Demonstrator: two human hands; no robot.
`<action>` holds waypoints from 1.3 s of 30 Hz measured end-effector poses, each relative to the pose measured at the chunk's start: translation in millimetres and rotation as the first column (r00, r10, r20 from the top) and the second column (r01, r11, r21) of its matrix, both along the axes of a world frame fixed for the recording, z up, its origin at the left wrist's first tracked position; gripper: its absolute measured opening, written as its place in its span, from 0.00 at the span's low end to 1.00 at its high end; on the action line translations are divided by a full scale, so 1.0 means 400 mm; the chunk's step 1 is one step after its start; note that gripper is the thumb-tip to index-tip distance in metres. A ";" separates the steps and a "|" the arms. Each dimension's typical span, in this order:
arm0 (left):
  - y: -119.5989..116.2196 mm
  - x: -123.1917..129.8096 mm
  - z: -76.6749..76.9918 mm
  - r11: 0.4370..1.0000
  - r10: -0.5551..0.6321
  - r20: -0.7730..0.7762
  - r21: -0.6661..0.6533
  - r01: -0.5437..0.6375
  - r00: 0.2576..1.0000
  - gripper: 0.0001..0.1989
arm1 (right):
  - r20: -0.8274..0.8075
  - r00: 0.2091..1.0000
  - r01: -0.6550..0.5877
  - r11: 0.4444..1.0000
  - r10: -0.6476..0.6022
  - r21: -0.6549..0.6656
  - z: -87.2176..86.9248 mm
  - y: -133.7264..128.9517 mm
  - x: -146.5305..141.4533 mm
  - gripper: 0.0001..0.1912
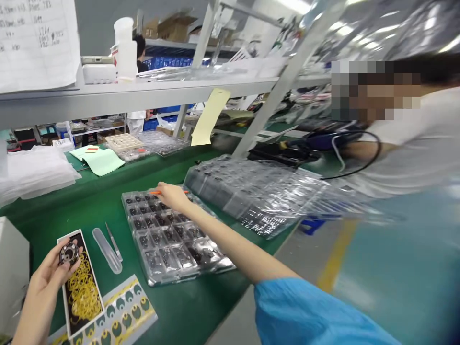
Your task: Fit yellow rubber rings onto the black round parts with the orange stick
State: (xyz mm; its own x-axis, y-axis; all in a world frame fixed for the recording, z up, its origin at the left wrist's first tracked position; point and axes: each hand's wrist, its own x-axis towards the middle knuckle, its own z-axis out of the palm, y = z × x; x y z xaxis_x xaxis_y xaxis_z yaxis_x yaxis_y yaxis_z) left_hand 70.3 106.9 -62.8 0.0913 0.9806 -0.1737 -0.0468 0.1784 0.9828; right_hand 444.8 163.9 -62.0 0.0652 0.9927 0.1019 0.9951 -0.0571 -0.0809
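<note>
At far edge of clear plastic parts tray [172,239]: right hand [171,195], arm reaching outstretched, is pinching slim orange stick [156,192] lying crosswise, left to right. Low left: left hand [50,273] is gripping small round black component [69,253], face upward.

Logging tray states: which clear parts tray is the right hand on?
The single near tray under the right hand, beside the orange tool. The wrapped tray stack lies farther right, untouched.

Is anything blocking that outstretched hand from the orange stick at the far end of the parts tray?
Nothing visible. The right hand is already at the thin orange stick, above the far edge of the clear plastic tray of small dark parts.
</note>
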 end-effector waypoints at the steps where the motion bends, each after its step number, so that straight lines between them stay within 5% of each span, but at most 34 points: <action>1: 0.001 0.001 -0.005 1.000 -0.014 0.015 0.005 0.014 1.000 0.35 | 0.022 1.000 0.018 0.999 -0.017 -0.038 0.003 0.023 0.040 0.13; 4: -0.001 0.012 -0.016 0.998 -0.003 0.085 0.063 -0.003 0.996 0.32 | 0.050 0.999 0.020 0.991 -0.013 -0.136 0.001 0.072 0.102 0.15; 9: -0.003 0.029 -0.014 0.997 0.023 0.100 0.067 -0.030 0.995 0.32 | 0.009 1.000 -0.005 0.990 0.006 -0.140 0.005 0.086 0.094 0.15; 12: -0.011 0.038 -0.002 0.999 -0.015 0.122 0.031 0.012 0.992 0.33 | -0.059 0.997 -0.043 0.998 0.040 -0.045 0.020 0.058 0.025 0.13; 15: -0.022 0.052 0.004 0.998 -0.068 0.124 -0.007 0.070 0.990 0.32 | -0.169 0.973 -0.153 0.987 0.159 0.043 0.028 -0.008 -0.121 0.11; 20: -0.029 0.068 -0.003 0.976 -0.207 -0.014 0.065 0.207 0.978 0.24 | -0.368 0.759 -0.525 0.839 0.537 0.143 0.016 -0.163 -0.378 0.11; 24: -0.040 0.068 -0.002 0.976 -0.201 -0.039 0.082 0.204 0.979 0.19 | -0.532 0.514 -0.576 0.730 0.673 0.367 -0.011 -0.207 -0.449 0.16; 29: -0.057 0.070 -0.001 0.981 -0.162 -0.029 0.099 0.164 0.986 0.17 | -0.873 0.274 -0.346 0.888 0.403 0.302 -0.042 -0.203 -0.461 0.11; 32: -0.059 0.071 -0.007 0.984 -0.145 -0.031 0.104 0.147 0.989 0.17 | -0.932 0.166 -0.260 0.926 0.323 0.275 -0.053 -0.207 -0.470 0.12; 35: -0.058 0.072 -0.017 0.983 -0.153 -0.037 0.098 0.156 0.987 0.15 | -0.939 0.120 -0.189 0.936 0.322 0.297 -0.053 -0.210 -0.469 0.16; 39: -0.058 0.073 -0.037 0.977 -0.194 0.091 0.110 0.184 0.977 0.23 | -0.934 0.156 -0.163 0.941 0.322 0.298 -0.041 -0.204 -0.444 0.14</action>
